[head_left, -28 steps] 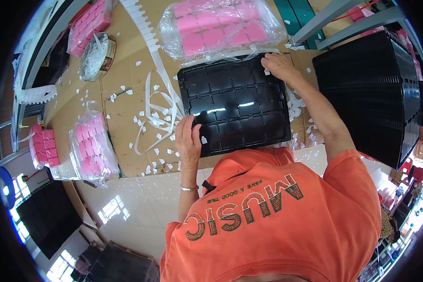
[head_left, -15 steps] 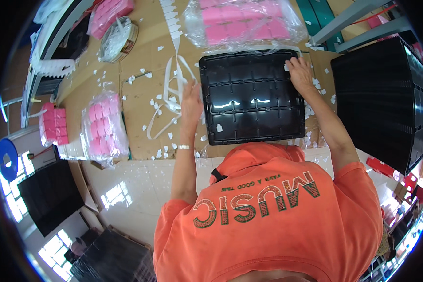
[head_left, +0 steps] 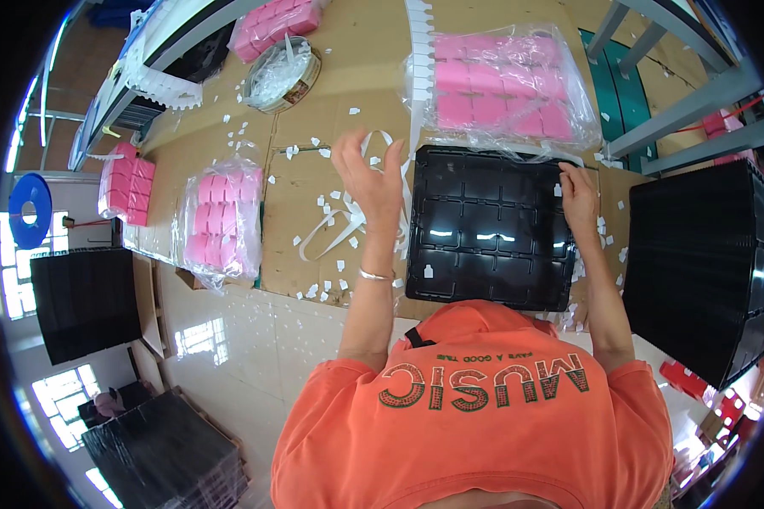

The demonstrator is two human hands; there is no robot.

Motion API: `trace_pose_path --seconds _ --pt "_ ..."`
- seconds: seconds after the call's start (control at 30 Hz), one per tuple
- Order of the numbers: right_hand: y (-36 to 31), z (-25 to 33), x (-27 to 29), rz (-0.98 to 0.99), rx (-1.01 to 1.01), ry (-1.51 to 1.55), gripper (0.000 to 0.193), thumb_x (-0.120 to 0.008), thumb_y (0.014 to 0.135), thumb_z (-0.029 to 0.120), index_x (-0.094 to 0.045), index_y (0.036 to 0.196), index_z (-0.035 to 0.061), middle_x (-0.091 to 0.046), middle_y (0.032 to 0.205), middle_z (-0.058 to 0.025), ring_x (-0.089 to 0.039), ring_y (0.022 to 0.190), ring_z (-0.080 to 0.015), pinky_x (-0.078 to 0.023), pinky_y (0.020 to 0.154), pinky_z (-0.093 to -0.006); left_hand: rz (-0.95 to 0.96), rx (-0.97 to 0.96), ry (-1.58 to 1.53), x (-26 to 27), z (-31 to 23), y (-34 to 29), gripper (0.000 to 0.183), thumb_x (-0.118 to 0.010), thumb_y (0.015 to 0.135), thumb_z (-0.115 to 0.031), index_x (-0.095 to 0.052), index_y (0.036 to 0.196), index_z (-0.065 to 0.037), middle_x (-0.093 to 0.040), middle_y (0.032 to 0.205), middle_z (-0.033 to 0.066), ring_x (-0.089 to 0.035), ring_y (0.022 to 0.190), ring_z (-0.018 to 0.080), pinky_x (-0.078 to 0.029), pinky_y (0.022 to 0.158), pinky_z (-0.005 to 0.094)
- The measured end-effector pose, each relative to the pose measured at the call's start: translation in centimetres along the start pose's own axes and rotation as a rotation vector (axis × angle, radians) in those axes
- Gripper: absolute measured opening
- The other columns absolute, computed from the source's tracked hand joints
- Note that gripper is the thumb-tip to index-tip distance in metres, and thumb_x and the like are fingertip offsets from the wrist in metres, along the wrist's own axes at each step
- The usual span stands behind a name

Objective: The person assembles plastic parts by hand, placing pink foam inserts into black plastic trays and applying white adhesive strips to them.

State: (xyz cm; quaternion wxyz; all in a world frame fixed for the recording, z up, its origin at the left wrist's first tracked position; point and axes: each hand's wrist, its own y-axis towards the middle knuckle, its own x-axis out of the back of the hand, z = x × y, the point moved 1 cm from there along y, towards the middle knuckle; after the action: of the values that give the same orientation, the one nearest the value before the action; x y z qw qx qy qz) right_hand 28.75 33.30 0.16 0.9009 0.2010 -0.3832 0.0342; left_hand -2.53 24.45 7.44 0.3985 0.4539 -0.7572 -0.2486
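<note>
A black plastic tray with molded compartments lies on the cardboard-covered table in front of me. My left hand is raised off its left edge, fingers apart, holding nothing. Beneath and beside that hand lie loops of white strip. My right hand is at the tray's far right corner, its fingers bent over the rim. Small white paper pieces lie on the tray, one by my right fingers and another near the front left. A notched white strip runs down to the tray's left side.
Pink foam blocks in clear plastic sit behind the tray, with another pack at left. A round tin stands farther back. Tall stacked black trays are at right, below grey metal bars. White scraps litter the table.
My left hand has come away from the tray's left edge, lifted, and its fingers have spread. My right hand stays at the far right corner. The whole view has shifted.
</note>
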Motion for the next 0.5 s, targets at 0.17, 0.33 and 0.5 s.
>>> trace_pose_path --seconds 0.17,0.33,0.5 --pt "0.7 4.8 -2.2 0.137 -0.05 0.214 0.019 -0.056 0.085 0.006 -0.061 0.103 0.0046 -0.057 0.085 -0.0125 -0.058 0.074 -0.0267 -0.046 0.067 -0.0324 0.45 0.247 -0.158 -3.6 5.3 0.7 0.043 -0.07 0.077 -0.016 -0.055 0.113 0.005 -0.063 0.105 0.0133 -0.061 0.094 0.0209 -0.047 0.079 0.0283" --pt "2.1 9.6 -3.5 0.159 -0.103 0.413 0.019 -0.057 0.086 0.008 -0.062 0.104 0.0041 -0.059 0.085 -0.0091 -0.059 0.068 -0.0162 -0.046 0.065 -0.026 0.63 0.764 -0.619 -3.1 3.9 -1.9 0.03 -0.062 0.084 -0.013 -0.061 0.107 0.005 -0.067 0.082 0.0104 -0.064 0.075 0.0169 -0.05 0.071 0.0272" --pt "4.2 16.4 -5.1 0.367 -0.249 0.767 0.024 -0.063 0.085 0.015 -0.063 0.105 0.0022 -0.062 0.089 -0.004 -0.057 0.067 -0.0103 -0.047 0.064 -0.0231 0.742 0.894 -0.83 0.2 2.5 -3.4 0.021 -0.058 0.088 -0.011 -0.063 0.103 0.003 -0.066 0.079 0.0065 -0.062 0.069 0.011 -0.049 0.065 0.0216"
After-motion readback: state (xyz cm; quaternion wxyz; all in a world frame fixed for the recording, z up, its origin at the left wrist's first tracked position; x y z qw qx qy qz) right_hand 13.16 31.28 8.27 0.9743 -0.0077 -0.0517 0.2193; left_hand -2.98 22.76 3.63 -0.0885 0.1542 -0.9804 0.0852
